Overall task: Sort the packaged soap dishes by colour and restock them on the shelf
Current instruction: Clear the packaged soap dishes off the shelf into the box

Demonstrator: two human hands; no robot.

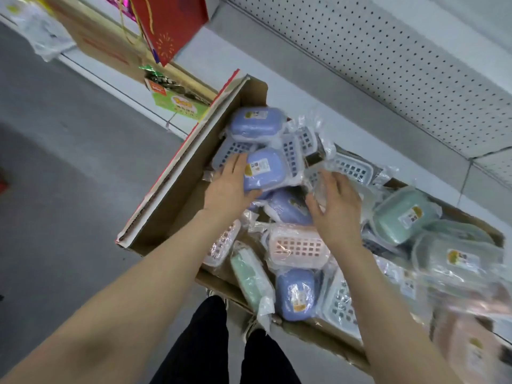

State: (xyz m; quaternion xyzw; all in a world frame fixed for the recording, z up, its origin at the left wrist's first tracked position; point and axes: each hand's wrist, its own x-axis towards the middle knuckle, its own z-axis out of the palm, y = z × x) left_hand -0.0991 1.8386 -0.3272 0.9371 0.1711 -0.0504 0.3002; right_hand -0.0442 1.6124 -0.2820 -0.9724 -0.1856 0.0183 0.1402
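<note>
An open cardboard box [177, 206] lies on the low shelf, full of soap dishes in clear bags. Blue ones are bunched at its far left end. My left hand [231, 187] holds one blue dish [264, 169] there, fingers along its left side and thumb under its near edge. My right hand [336, 202] hovers with spread fingers over crinkled plastic bags and a blue dish [291, 207] in the middle. A pink dish [300, 246], a green dish [250, 275] and another blue dish [296, 293] lie nearer to me. Green dishes [399, 217] pile up at the right.
The white shelf deck [277, 62] runs behind the box, backed by a pegboard panel [388, 65]. A red gift bag [169, 26] and a green carton [177, 102] sit to the left. Grey floor [55, 162] lies on the left, my dark trousers [210, 342] below.
</note>
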